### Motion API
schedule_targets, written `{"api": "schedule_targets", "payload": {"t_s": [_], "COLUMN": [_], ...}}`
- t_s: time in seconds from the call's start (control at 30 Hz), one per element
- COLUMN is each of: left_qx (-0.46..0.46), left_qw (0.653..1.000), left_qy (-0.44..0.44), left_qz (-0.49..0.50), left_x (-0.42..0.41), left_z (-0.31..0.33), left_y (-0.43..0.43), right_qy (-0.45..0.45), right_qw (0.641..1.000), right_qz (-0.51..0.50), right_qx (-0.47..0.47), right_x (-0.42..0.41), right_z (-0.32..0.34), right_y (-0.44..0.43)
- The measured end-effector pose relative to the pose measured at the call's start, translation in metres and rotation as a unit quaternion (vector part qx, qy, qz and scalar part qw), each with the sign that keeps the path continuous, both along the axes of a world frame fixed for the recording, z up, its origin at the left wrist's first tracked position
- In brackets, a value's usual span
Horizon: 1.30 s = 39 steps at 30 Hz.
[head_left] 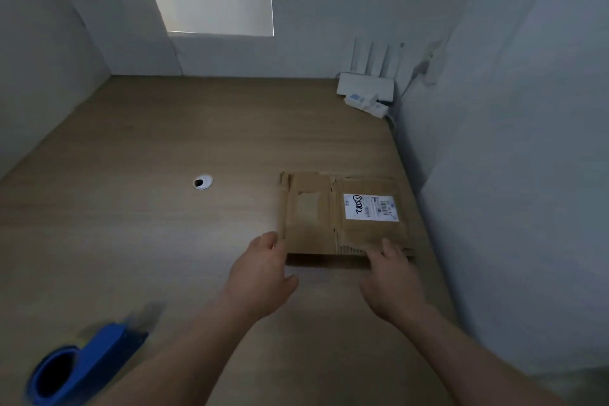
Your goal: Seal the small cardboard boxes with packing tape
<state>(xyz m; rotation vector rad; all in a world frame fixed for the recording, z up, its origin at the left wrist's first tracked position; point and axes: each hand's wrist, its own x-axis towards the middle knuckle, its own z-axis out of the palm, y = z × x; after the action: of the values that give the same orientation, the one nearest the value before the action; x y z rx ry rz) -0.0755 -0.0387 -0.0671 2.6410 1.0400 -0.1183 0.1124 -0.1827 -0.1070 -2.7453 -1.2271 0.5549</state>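
Observation:
A small brown cardboard box (316, 217) lies on the wooden desk (148, 241) at the right, with a white shipping label (370, 207) on its top. My left hand (260, 277) is at the box's near left corner, fingertips touching its edge. On the near right edge sits my right hand (392, 280), with its fingers laid over the top. A blue tape dispenser (82, 362) lies at the near left of the desk, apart from both hands and blurred.
A white router (365, 89) with upright antennas and a small white device stand in the far right corner. A round cable hole (202, 182) sits mid-desk. White walls close in the desk on the left, back and right.

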Motion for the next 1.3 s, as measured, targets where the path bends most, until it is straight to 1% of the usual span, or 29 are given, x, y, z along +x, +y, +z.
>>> {"api": "schedule_targets", "payload": {"t_s": [0.1, 0.23, 0.33, 0.43, 0.5, 0.67, 0.77, 0.87, 0.97, 1.03, 1.13, 1.2, 1.23, 1.3], "left_qx": [-0.022, -0.026, -0.04, -0.074, -0.083, -0.093, -0.11, -0.113, -0.105, -0.074, -0.02, -0.012, -0.027, -0.083], "left_qw": [1.0, 0.998, 0.996, 0.993, 0.993, 0.994, 0.991, 0.99, 0.988, 0.987, 0.986, 0.982, 0.979, 0.975], "left_qy": [0.01, 0.058, 0.084, 0.084, 0.073, 0.036, 0.003, -0.028, -0.082, -0.125, -0.153, -0.172, -0.18, -0.177], "left_qz": [-0.001, -0.009, 0.002, 0.026, 0.035, 0.049, 0.073, 0.083, 0.082, 0.071, 0.067, 0.079, 0.089, 0.103], "left_x": [0.037, 0.077, 0.096, 0.102, 0.102, 0.1, 0.1, 0.094, 0.083, 0.072, 0.053, 0.037, 0.029, 0.009], "left_z": [-0.025, -0.062, -0.086, -0.102, -0.106, -0.099, -0.091, -0.079, -0.055, -0.031, 0.016, 0.046, 0.061, 0.089], "left_y": [0.018, 0.033, 0.043, 0.05, 0.052, 0.048, 0.053, 0.055, 0.055, 0.057, 0.06, 0.063, 0.066, 0.069], "right_qy": [0.026, 0.025, 0.031, 0.061, 0.072, 0.057, 0.05, 0.024, -0.003, -0.015, -0.04, -0.044, -0.036, -0.006], "right_qw": [0.998, 0.995, 0.992, 0.989, 0.989, 0.992, 0.993, 0.993, 0.983, 0.964, 0.94, 0.933, 0.936, 0.955], "right_qz": [-0.026, -0.055, -0.086, -0.119, -0.122, -0.11, -0.106, -0.103, -0.096, -0.1, -0.107, -0.11, -0.112, -0.12], "right_qx": [-0.044, -0.075, -0.088, -0.06, -0.032, -0.009, 0.003, 0.047, 0.155, 0.245, 0.321, 0.34, 0.332, 0.27], "right_x": [0.032, 0.063, 0.082, 0.093, 0.095, 0.092, 0.09, 0.084, 0.076, 0.07, 0.058, 0.044, 0.036, 0.021], "right_z": [-0.018, -0.043, -0.055, -0.067, -0.072, -0.071, -0.058, -0.04, -0.017, 0.004, 0.048, 0.086, 0.105, 0.142], "right_y": [0.014, 0.03, 0.039, 0.041, 0.04, 0.03, 0.027, 0.026, 0.025, 0.029, 0.041, 0.05, 0.054, 0.059]}}
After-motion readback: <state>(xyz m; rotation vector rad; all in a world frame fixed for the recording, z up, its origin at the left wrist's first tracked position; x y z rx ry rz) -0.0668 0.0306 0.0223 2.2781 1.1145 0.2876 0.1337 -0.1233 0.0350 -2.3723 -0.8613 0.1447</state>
